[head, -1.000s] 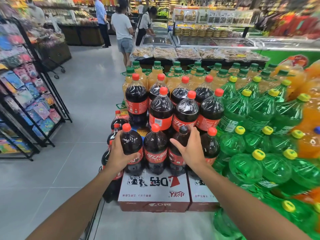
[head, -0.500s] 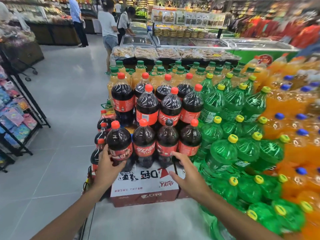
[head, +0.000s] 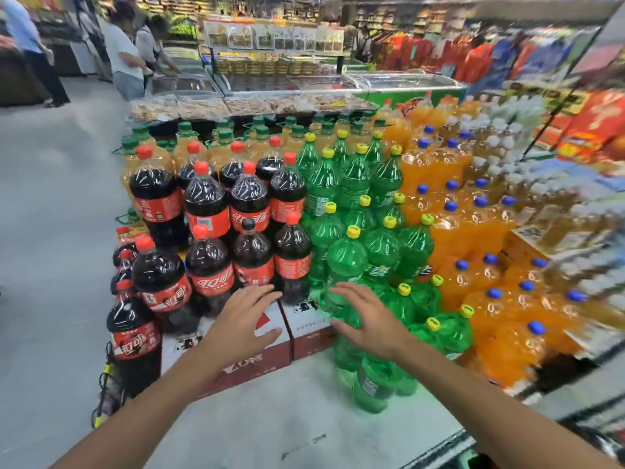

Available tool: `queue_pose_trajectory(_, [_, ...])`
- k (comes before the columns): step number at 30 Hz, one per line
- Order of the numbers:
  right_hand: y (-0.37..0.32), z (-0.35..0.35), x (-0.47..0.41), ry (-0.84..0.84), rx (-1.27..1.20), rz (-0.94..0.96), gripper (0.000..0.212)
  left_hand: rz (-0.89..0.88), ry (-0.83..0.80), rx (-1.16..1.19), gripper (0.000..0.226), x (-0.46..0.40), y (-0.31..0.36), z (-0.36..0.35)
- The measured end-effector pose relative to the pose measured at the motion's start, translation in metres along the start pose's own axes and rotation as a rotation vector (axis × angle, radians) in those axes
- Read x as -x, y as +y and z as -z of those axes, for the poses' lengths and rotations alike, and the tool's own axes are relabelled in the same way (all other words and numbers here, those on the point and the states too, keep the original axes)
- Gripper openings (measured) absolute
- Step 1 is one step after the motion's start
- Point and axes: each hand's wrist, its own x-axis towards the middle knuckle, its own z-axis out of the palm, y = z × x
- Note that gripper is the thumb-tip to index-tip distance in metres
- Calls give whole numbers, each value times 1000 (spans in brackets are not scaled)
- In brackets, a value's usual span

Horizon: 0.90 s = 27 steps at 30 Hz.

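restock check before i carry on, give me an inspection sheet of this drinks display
surface: cardboard cartons under the front row
job's things: cola bottles upright; green bottles beside them
clutter: orange bottles stacked at right
hands: left hand and right hand open, fingers straight, holding nothing
cables: thin cord with yellow bits at display's left foot
surroundings: shoppers at freezer chests; grey floor

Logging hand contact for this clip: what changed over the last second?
The left hand let go of the front cola bottle and the right hand left the black-capped bottle; both moved right, open, toward the green bottles. The bottles stayed in place.
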Motion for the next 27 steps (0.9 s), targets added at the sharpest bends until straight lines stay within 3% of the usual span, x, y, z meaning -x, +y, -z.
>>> queue_pose_trajectory(8, [85,97,151,64,197,-260,102,-275,-89,-184,83,-65,178,-31])
queue_pose_trajectory(12, [134,144,256,99,143,-412,93,-357,-186,-207,88,-72,289,-72])
queue_pose_trajectory(15, [175,166,335,127,137,-514,104,-436,-272,-157,94,-66,370,-106])
queue_pose_trajectory(18, [209,180,407,136,151,-604,90,-513,-356,-96,92,-60,431,-146])
queue_pose_trajectory(20, [226,184,446,120,151,-660,87,-557,-406,-64,94,-58,461,-174])
queue_pose_trajectory(23, [243,181,495,145,66,-734,98,-560,-538,-24,84,-51,493,-206])
queue_pose_trajectory(27, [246,156,534,142,-150,-795,82,-602,-736,42,85,-39,503,-244])
